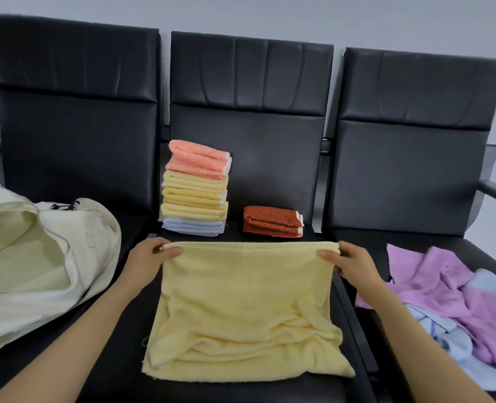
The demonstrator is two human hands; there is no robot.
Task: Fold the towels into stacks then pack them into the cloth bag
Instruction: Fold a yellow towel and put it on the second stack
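Yellow towel (246,301): left hand (151,261) and right hand (354,264) fingers (329,255) pinch its top corners; cloth bag (37,271) cropped leftward.

Three black padded seats (249,117) in a row with grey metal armrests (494,189), against a plain pale wall (270,13).

Cloth on padded seats

Fluffy matt yellow towel (246,301); smooth, faintly glossy, seemingly leather black seats (273,170); plain matt cloth bag (75,257).
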